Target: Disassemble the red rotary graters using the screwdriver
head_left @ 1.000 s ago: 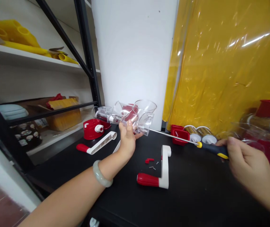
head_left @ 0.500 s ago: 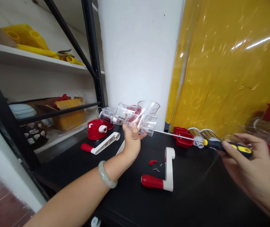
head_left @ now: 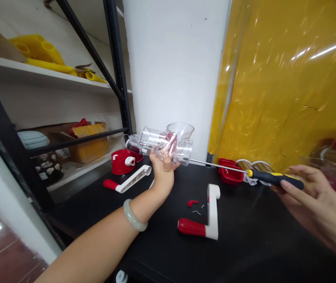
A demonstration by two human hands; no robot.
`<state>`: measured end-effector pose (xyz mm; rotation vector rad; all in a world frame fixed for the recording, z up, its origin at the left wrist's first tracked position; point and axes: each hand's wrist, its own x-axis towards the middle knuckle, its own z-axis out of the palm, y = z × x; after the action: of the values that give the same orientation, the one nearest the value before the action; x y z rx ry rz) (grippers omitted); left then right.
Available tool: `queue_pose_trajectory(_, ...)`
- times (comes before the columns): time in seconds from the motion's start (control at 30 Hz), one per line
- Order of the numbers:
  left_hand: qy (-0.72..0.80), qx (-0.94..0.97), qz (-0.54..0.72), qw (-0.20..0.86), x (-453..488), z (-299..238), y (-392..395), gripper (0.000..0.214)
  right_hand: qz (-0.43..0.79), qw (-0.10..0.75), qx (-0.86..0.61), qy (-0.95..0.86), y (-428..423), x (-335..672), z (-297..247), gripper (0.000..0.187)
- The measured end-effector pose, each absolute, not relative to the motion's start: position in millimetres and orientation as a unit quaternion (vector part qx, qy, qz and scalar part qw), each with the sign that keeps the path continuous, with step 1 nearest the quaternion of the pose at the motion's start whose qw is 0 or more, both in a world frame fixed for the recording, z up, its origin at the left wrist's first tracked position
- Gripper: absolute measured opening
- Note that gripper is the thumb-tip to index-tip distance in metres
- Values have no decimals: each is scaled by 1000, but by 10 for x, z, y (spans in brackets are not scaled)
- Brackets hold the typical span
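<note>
My left hand [head_left: 164,169] grips a clear plastic grater housing [head_left: 180,131] from below, its funnel mouth facing up. A long screwdriver [head_left: 274,179] with a black and yellow handle lies between the fingers of my right hand [head_left: 318,196]. Its steel shaft runs left, and the tip meets the right end of the housing; whether it sits on a screw is too small to tell. Below on the black table [head_left: 244,243] lie a white crank with a red grip [head_left: 213,212], a small red lever [head_left: 191,203] and several tiny screws or pins [head_left: 197,212].
Behind my left hand are a red base [head_left: 123,162] and another white crank [head_left: 132,179]. Red trays [head_left: 230,173] and grater drums [head_left: 262,166] stand at the back right, before a yellow plastic curtain [head_left: 288,86]. A shelf rack [head_left: 116,63] rises at the left.
The housing has shifted slightly left in my left hand. The screwdriver handle has turned between my right fingers and moved a little left, its tip still at the housing.
</note>
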<state>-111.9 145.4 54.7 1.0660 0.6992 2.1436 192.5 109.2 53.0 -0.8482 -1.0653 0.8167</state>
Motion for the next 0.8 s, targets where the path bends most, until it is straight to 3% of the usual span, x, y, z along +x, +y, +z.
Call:
queue_pose_trajectory(0.13,267,412,814,310,-1124,550,1452,72,476,661,-313,-489,1131,1923,442,29)
queue_pose_trajectory(0.3,258,421,812,311,-1137,578,1421,70,450,566,-418,-550,1250,2016,233,36)
queue_pose_trajectory(0.43,262,429,810,302,-1141,578,1421,69,389,652,-373,-533,1209,1995,335,23)
queue_pose_trajectory(0.53,267,442,806,289,-1127,561,1427,72,450,679,-330,-477,1128,1925,477,42)
queue_pose_trajectory(0.63,267,450,802,287,-1109,546,1430,74,509,675,-337,-414,1106,1904,516,42)
queue_pose_trajectory(0.73,259,451,804,288,-1112,545,1439,75,482,578,-439,-491,1159,1957,445,63)
queue_pose_trajectory(0.8,254,452,806,286,-1125,550,1452,73,417,522,-489,-561,1192,1992,397,65)
